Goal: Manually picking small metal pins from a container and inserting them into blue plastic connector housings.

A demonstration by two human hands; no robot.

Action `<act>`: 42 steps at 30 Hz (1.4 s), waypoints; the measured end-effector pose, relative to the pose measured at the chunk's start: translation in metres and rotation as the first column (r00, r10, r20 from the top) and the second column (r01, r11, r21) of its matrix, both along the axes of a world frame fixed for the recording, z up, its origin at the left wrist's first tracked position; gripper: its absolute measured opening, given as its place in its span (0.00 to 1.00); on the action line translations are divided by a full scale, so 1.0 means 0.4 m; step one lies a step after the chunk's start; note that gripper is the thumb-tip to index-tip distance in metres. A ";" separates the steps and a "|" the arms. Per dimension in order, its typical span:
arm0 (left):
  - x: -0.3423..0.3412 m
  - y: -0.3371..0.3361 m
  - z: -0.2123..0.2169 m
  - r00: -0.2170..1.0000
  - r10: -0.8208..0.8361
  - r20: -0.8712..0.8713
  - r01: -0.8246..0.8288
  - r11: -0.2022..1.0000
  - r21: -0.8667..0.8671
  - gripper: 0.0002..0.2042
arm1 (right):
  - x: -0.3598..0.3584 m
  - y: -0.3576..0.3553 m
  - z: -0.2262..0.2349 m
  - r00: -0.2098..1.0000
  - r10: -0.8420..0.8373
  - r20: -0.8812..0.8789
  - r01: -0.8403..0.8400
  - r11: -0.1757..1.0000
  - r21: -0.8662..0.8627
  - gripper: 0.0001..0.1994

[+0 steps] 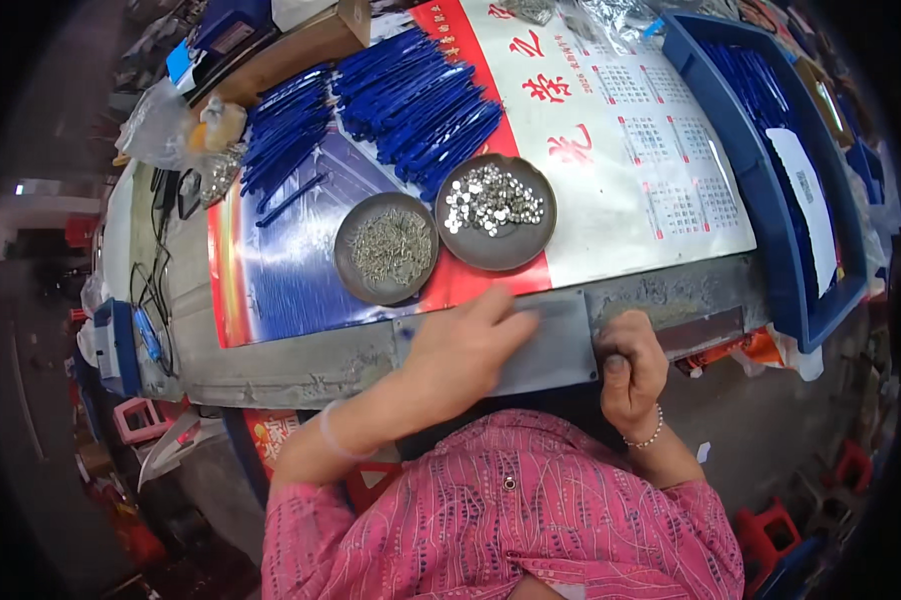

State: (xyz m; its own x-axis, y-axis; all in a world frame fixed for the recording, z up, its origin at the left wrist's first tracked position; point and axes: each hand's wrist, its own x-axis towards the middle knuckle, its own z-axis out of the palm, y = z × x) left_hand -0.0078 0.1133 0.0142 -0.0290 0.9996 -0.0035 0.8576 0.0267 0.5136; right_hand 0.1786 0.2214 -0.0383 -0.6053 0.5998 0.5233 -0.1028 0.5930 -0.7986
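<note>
Over the grey metal plate (pixel 551 355) at the table's front edge, my left hand (pixel 461 350) is curled and slightly smeared by motion. A small dark blue tip shows beside its wrist side; whatever the fingers hold is hidden. At the plate's right end, my right hand (pixel 631 372) is closed, thumb against the fingers, its contents out of sight. Just beyond my left hand stands a round dish of small thin metal pins (pixel 391 250). To its right is a second dish of shiny silver round pieces (pixel 493 203). Behind them lie piles of slim, glossy blue pieces (pixel 411 100).
A calendar poster (pixel 641 150) covers much of the table. At the right stands a deep blue crate (pixel 696 65) with more blue pieces and a white sheet. Plastic bags (pixel 161 125) and a cardboard box (pixel 311 45) are at the back left. Dark cables (pixel 156 270) lie left.
</note>
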 end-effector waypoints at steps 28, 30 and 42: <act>0.141 -0.174 -0.026 0.036 0.051 0.998 -0.563 0.826 -0.021 0.14 | -0.147 -0.124 0.093 0.948 0.316 0.022 -0.305 0.929 -0.208 0.06; 0.147 -0.183 -0.025 -0.067 0.038 0.997 -0.562 0.824 -0.069 0.13 | -0.152 -0.117 0.089 0.936 0.352 -0.016 -0.346 0.910 -0.227 0.06; 0.125 -0.209 -0.009 -0.348 0.133 0.928 -0.372 0.889 -0.267 0.12 | -0.157 -0.074 0.105 0.864 0.504 0.008 -0.445 0.770 -0.457 0.05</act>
